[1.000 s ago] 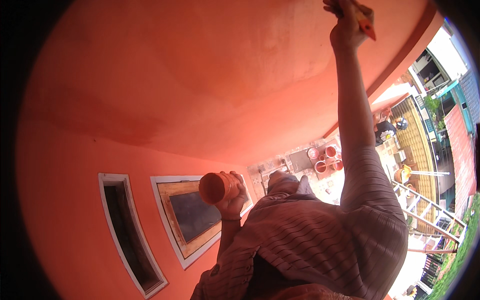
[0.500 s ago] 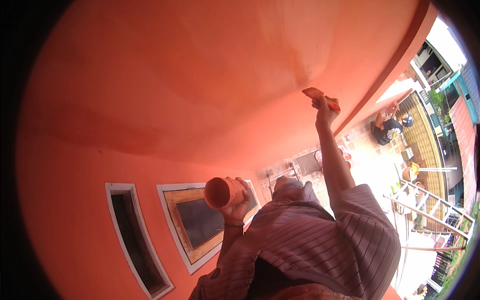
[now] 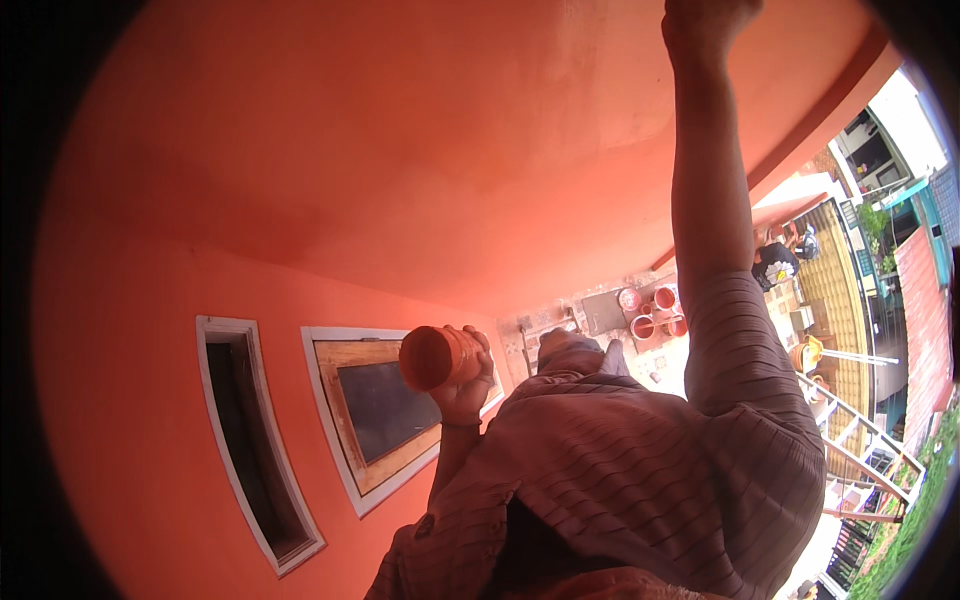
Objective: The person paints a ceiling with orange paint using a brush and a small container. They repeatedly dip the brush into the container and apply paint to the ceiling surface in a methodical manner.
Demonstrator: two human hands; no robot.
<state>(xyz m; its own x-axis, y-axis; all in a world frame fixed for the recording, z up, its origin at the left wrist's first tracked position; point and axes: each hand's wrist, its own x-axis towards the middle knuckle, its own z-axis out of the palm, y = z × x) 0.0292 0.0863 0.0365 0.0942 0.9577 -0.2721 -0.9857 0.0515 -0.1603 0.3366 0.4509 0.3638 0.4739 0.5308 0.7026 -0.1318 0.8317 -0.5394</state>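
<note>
My left hand (image 3: 466, 378) is wrapped round an orange-red, paint-smeared cup (image 3: 428, 358). The cup is tilted, its round mouth facing up and to the left, and its contents cannot be made out. My right arm (image 3: 708, 170) reaches high beside the orange-painted surface (image 3: 420, 130). Only the wrist and part of my right hand (image 3: 710, 25) show at the upper edge. Its fingers are cut off there, and no paintbrush is visible now. Darker, uneven patches of orange run across the broad painted surface.
A narrow white-framed opening (image 3: 260, 450) and a wood-framed window (image 3: 385, 405) are on the left wall. Below stand several red buckets (image 3: 643, 326). A ladder (image 3: 870, 450) leans at the right. Another person (image 3: 778, 265) is farther down near a yellow slatted surface (image 3: 840, 300).
My right hand has gone up to the upper edge, and the paintbrush it held has left the view. My left hand still holds the cup. The red buckets now show more fully.
</note>
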